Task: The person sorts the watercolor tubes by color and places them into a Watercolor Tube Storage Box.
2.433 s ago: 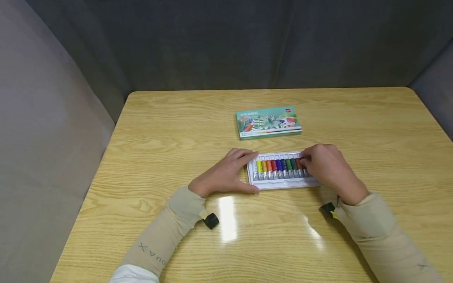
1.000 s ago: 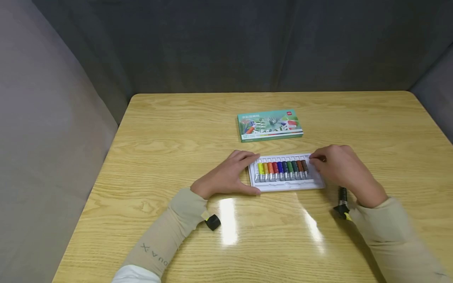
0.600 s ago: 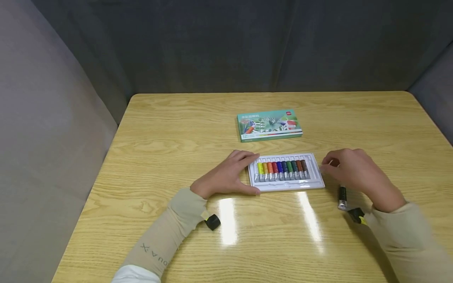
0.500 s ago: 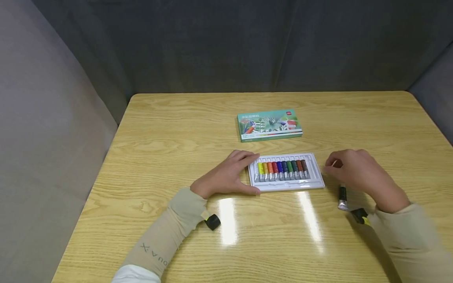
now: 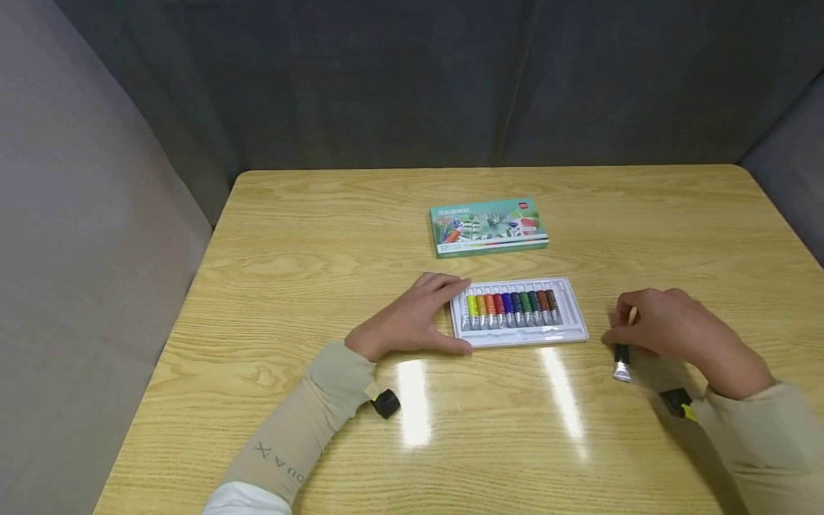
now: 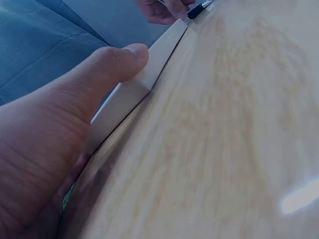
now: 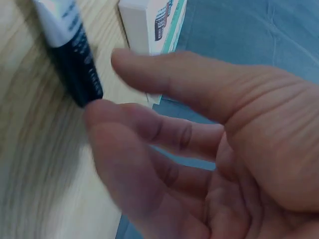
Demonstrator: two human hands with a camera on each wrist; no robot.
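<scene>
A white plastic tray [image 5: 575, 318] holds a row of small coloured paint tubes [image 5: 508, 309], from pale and yellow to brown; the slot at its right end is bare. My left hand [image 5: 412, 315] holds the tray's left end between thumb and fingers. In the left wrist view the thumb presses on the tray's white side wall [image 6: 162, 50]. Right of the tray a black paint tube [image 5: 621, 366] lies on the table. Over its cap end is my right hand [image 5: 682, 332]; in the right wrist view thumb and forefinger stand apart, with the tube [image 7: 72, 64] beside the fingertips.
A green printed paint box [image 5: 491, 232] lies flat behind the tray. The wooden table [image 5: 309, 250] ends at a dark cloth partition [image 5: 360, 86], with grey partitions at the sides.
My right hand has moved right and toward me, from the tray's right end to the black tube. That tube has come into view from under my wrist. The left hand stays on the tray.
</scene>
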